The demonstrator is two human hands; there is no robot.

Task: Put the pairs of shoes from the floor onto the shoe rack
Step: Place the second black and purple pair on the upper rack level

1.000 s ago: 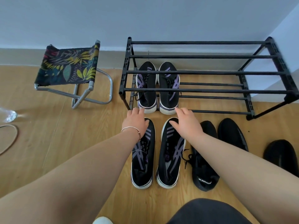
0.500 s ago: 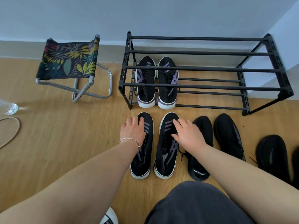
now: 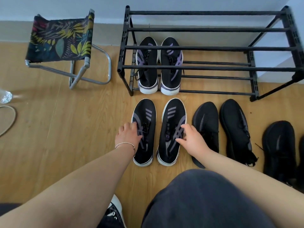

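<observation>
A black shoe rack (image 3: 213, 48) stands against the wall, with a black-and-purple pair of shoes (image 3: 148, 76) at the left end of its lower shelf. In front of it on the floor lies a similar black pair with purple stripes, made up of a left shoe (image 3: 144, 111) and a right shoe (image 3: 174, 111). My left hand (image 3: 128, 135) rests with spread fingers on the left shoe's outer edge. My right hand (image 3: 194, 139) touches the right shoe's laces and outer side. Both shoes lie flat on the floor.
An all-black pair (image 3: 205, 117) lies on the floor to the right, with another black shoe (image 3: 279, 145) beyond it. A folding stool (image 3: 60, 41) with leaf-print fabric stands left of the rack. A plastic bottle (image 3: 5, 96) and a looped cord (image 3: 9, 119) are at the far left. My knee (image 3: 205, 199) fills the bottom.
Both hands have drawn back from near the rack's front to the middle of the floor pair. The view has shifted lower and closer.
</observation>
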